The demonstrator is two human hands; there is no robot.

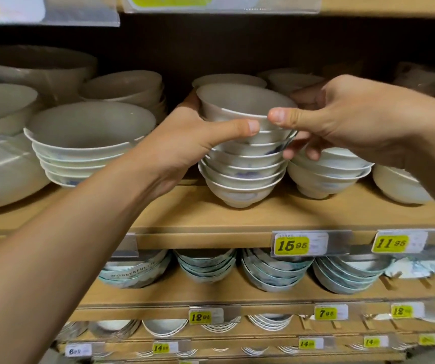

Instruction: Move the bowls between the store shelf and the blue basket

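On the middle board of the wooden shelf [211,219], near the centre of the view, stands a stack of bowls [242,174]. Its long axis runs upright, twelve to six o'clock, with the small round foot of the lowest bowl down on the wood and every mouth opening upward. The bowls are glossy white ceramic, conical, with thin rims and faint blue marks on their outer walls.

The top bowl [240,106] shows its smooth, pale inside, the mouth tipped a little toward the camera. Both hands grip it. The left hand [185,143] comes in from eight o'clock, its thumb [237,128] laid along the near rim and its fingers wrapped round the far left wall, mostly hidden. The right hand [347,122] comes in from three o'clock, its thumb [287,118] pressed on the near rim just beside the left thumb, while its fingers [311,151] curl under the right side of the upper bowls. Whether the top bowl is lifted clear of the one below cannot be told.

At nine o'clock of the stack sits a pile of wider bowls [85,151], shallow and white. At three o'clock, just beside the stack, is a shorter pile [326,174] of the same kind. Yellow price tags [292,245] hang in clear holders on the shelf's front edge, and at six o'clock the lower board carries tilted rows of patterned bowls [206,266].
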